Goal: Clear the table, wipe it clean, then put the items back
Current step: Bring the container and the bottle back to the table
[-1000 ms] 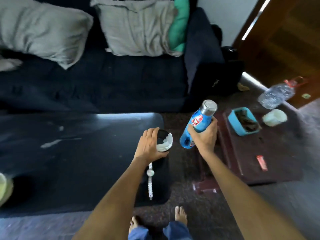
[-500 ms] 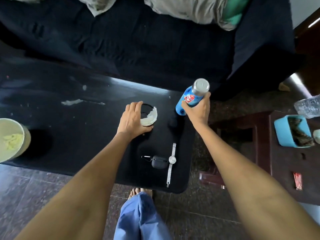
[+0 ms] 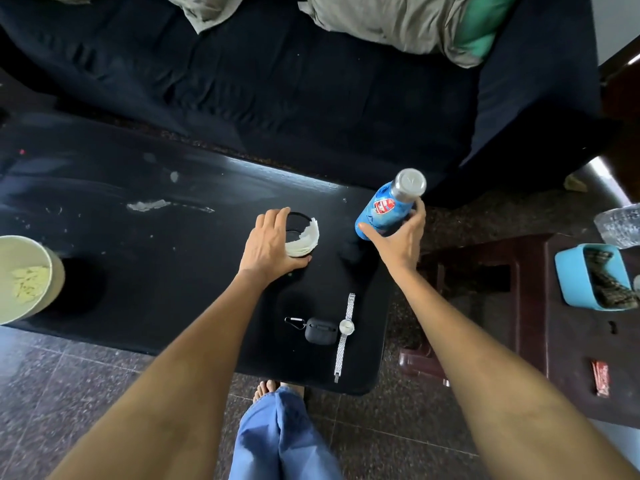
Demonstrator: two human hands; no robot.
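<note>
Black table top [image 3: 145,271]: showing glossy, smooth, streaked with pale smears. Blue bottle [image 3: 381,213]: looking smooth, glossy, printed label, topped with brushed metal cap [image 3: 411,180]. Dark glass [image 3: 300,233]: appearing transparent, holding crumpled white paper [image 3: 304,240]. Wristwatch [image 3: 345,330]: gleaming as polished metal, linked band. Earbud case [image 3: 320,330]: reading as matt black, rubbery, with metal clip. Sofa [image 3: 277,81]: wearing dark matt cloth, creased. Cushions [image 3: 391,19]: showing grey woven cloth. Side table [image 3: 568,341]: looking like dark reddish wood, dull. Blue tub [image 3: 571,282]: appearing smooth plastic. Floor [image 3: 69,382]: showing speckled polished stone.
</note>
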